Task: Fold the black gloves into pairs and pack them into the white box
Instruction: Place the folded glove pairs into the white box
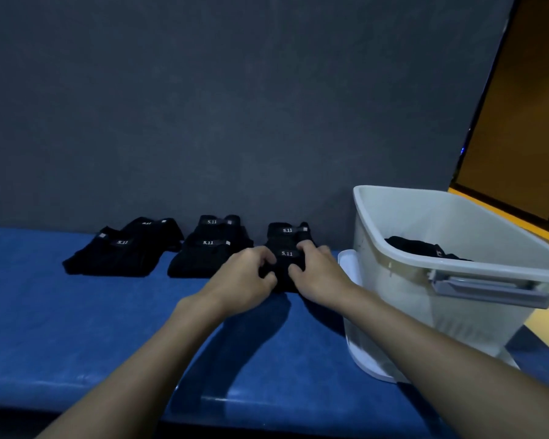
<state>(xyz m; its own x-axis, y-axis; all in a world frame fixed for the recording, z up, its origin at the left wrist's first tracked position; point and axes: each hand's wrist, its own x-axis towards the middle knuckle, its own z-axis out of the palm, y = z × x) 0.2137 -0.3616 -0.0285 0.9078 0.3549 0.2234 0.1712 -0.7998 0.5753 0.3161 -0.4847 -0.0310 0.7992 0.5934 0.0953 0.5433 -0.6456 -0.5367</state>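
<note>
Three pairs of black gloves lie in a row at the back of the blue surface, each glove with a small "5.11" label. The left pair [121,251] and the middle pair [208,248] lie untouched. Both hands are on the right pair [286,245]: my left hand [246,277] pinches its left edge with curled fingers, and my right hand [319,269] grips its right edge. The white box [393,280] stands just right of my hands. Black fabric [422,247] lies inside the box.
The blue padded surface [76,327] runs across the view, with a dark grey wall close behind the gloves. The box stands on a white lid [347,264] and has a grey handle [488,289] on its near side. Yellow floor shows at the far right.
</note>
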